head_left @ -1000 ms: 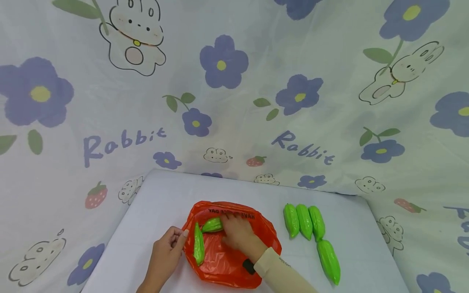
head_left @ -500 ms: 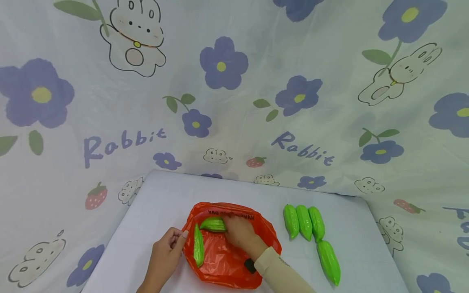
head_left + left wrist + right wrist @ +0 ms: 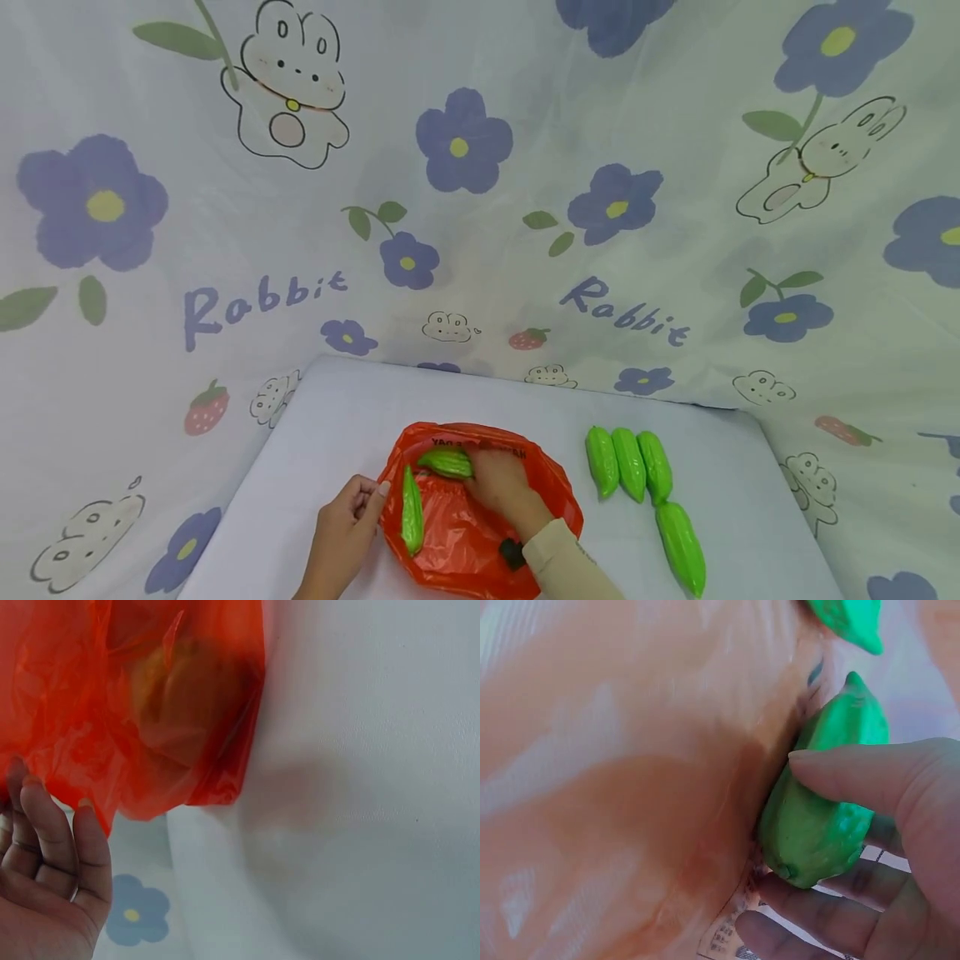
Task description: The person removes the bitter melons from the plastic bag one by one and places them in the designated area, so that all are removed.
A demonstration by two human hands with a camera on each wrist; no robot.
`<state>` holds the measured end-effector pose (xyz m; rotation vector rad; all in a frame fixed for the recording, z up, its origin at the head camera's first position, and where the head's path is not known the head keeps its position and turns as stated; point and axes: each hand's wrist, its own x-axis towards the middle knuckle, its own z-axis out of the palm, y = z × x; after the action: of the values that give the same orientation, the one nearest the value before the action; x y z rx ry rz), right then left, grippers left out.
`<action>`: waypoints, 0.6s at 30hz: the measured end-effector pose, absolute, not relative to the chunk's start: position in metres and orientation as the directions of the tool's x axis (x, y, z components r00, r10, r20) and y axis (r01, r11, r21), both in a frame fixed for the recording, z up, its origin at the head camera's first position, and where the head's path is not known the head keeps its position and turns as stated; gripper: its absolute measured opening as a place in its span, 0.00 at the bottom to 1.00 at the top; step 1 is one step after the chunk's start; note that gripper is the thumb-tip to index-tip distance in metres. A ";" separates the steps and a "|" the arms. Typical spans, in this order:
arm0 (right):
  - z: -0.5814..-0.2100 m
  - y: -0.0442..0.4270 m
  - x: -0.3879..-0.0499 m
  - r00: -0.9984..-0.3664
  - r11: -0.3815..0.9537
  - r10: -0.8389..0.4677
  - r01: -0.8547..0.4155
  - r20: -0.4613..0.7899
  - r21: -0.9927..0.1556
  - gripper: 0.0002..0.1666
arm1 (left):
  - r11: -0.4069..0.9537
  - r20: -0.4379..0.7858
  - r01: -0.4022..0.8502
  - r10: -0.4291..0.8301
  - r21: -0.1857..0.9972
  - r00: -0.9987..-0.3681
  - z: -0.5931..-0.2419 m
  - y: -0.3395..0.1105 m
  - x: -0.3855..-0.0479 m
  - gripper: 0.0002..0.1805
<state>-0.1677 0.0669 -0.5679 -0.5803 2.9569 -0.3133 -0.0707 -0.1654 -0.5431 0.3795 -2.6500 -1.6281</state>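
A red plastic bag [image 3: 457, 521] lies with its mouth spread wide on the white table. My left hand [image 3: 345, 529] pinches the bag's left rim between thumb and fingers; several of its fingertips [image 3: 90, 840] touch the plastic in the left wrist view. Inside the bag, my right hand [image 3: 501, 483] holds a green ridged toy gourd [image 3: 447, 462] against the back wall. The right wrist view has the thumb across this gourd [image 3: 817, 825] with fingers around its underside. Another green gourd [image 3: 412, 517] stands lengthwise along the bag's left side.
Right of the bag, three green gourds [image 3: 628, 463] lie side by side, with one more gourd [image 3: 681, 546] below them. A small black patch [image 3: 512, 553] shows by the right wrist. Behind the table hangs a rabbit-and-flower curtain [image 3: 465, 233].
The right hand has shifted slightly right, and more of the gourd it holds shows. The left hand keeps its place on the rim. The whole head view has shifted a little.
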 end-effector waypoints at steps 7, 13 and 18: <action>-0.568 0.073 -0.167 -0.928 0.878 -0.335 -0.246 -0.160 -0.410 0.32 | 0.424 -0.118 -0.200 -0.212 0.884 -0.970 -0.543 -0.164 -0.071 0.12; -0.567 0.078 -0.163 -0.910 0.855 -0.375 -0.265 -0.178 -0.446 0.33 | 0.422 -0.127 -0.208 -0.212 0.882 -0.969 -0.543 -0.164 -0.071 0.12; -0.566 0.082 -0.159 -0.909 0.840 -0.379 -0.260 -0.172 -0.476 0.32 | 0.418 -0.128 -0.206 -0.207 0.885 -0.970 -0.544 -0.164 -0.071 0.13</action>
<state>-0.1592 0.0819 -0.5657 -0.4885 2.7599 -0.6601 -0.0706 -0.1639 -0.5437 0.3855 -2.6439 -1.6504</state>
